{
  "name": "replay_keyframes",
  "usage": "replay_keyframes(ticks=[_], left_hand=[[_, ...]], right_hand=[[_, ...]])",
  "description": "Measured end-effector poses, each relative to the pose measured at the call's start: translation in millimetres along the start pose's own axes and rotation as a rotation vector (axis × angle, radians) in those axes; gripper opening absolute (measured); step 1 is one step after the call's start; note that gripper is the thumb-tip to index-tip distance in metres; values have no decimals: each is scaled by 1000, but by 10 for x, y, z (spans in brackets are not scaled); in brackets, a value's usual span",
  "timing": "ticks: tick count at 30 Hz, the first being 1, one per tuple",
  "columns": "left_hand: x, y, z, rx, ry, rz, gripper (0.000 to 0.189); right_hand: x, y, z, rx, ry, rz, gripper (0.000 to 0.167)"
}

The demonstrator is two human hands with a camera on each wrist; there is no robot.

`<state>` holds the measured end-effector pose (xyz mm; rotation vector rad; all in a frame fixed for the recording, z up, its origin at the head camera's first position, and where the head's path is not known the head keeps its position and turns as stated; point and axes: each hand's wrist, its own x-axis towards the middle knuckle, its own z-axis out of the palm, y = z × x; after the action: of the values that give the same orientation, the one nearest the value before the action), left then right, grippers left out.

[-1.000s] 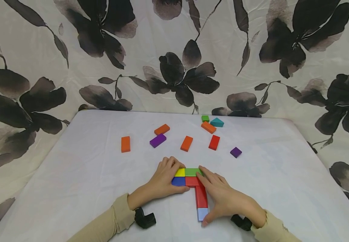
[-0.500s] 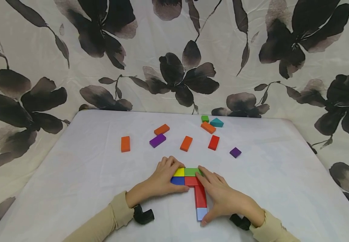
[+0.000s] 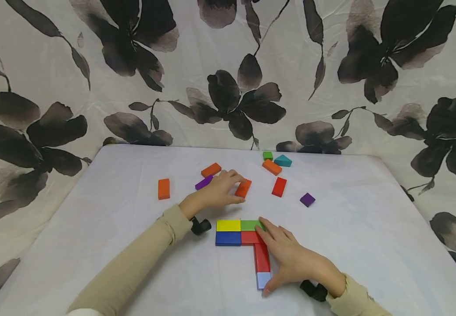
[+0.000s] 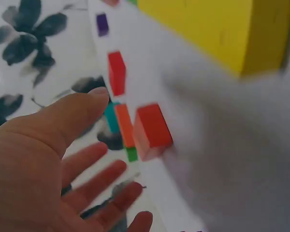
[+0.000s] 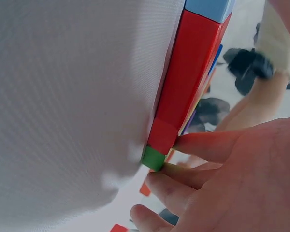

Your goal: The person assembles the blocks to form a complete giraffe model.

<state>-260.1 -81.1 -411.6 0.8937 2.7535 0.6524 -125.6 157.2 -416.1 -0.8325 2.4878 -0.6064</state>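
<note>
My left hand hovers around an orange block, thumb on the near side and fingers beyond it. In the left wrist view a gap shows between the spread fingers and that block. A flat block figure lies nearer: yellow and green above blue and red, with a lengthwise red block and a light blue block below. My right hand rests along its right side, fingertips touching the green end and thumb beside the light blue block.
Behind the figure lie loose blocks: purple, orange, another orange, red and dark purple. Farther back are orange, green and a teal triangle. A floral cloth hangs behind the table.
My left hand has left the yellow and blue blocks and moved forward to the middle orange block, now partly covering the purple one. The right hand stays in place.
</note>
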Motion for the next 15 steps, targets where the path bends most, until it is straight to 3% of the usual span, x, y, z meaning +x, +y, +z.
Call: replay_keyframes(ticks=[3, 7, 15], left_hand=[[174, -32, -2, 49, -46, -9, 60], [287, -69, 36, 47, -114, -5, 63], [326, -141, 72, -54, -91, 19, 57]], right_hand=[[-3, -5, -1, 11, -8, 9, 128], [-1, -12, -4, 17, -17, 15, 128], [-2, -9, -14, 9, -18, 16, 128]])
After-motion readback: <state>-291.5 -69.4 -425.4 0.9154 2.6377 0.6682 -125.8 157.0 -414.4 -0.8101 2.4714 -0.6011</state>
